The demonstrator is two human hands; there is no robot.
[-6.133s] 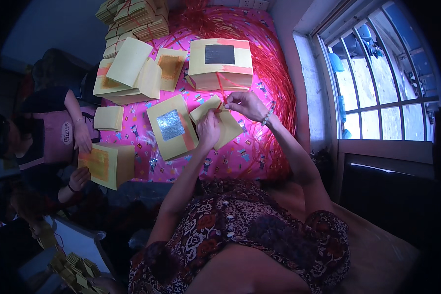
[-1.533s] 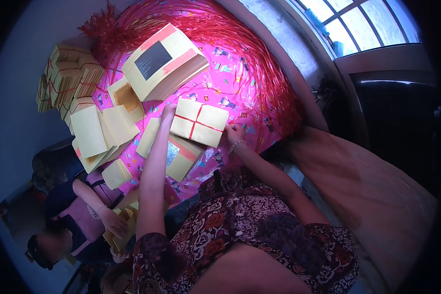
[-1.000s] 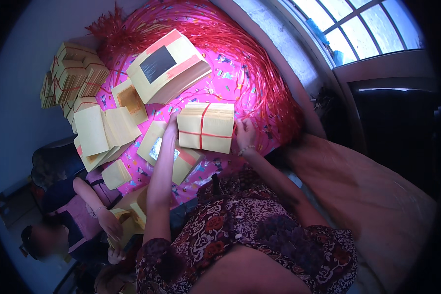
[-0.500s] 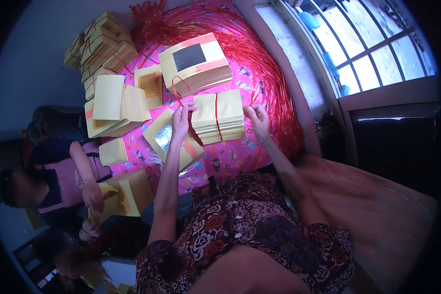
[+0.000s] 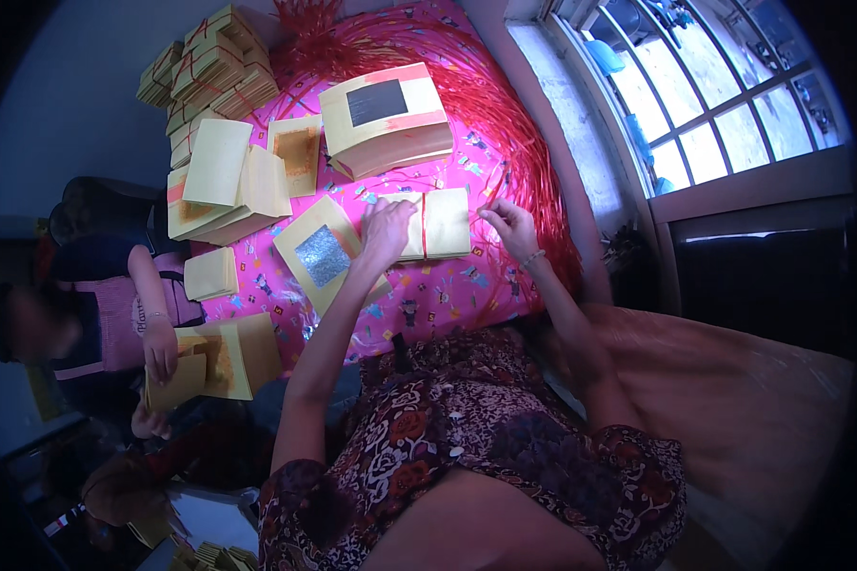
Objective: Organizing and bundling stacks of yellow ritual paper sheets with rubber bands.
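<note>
— What is that under the hands?

— A flat stack of yellow paper sheets (image 5: pixel 445 224), squared up and lying on the pink patterned cloth (image 5: pixel 428 300).

— Is it tied?

— A thin red string (image 5: pixel 423 226) crosses it from top to bottom, near the middle. The left part of the stack is covered, so only the right half and a strip beside the string show.

— And where does it sit?

— Just below a bigger yellow bundle, beside the heap of red strings (image 5: pixel 505 124).
</note>
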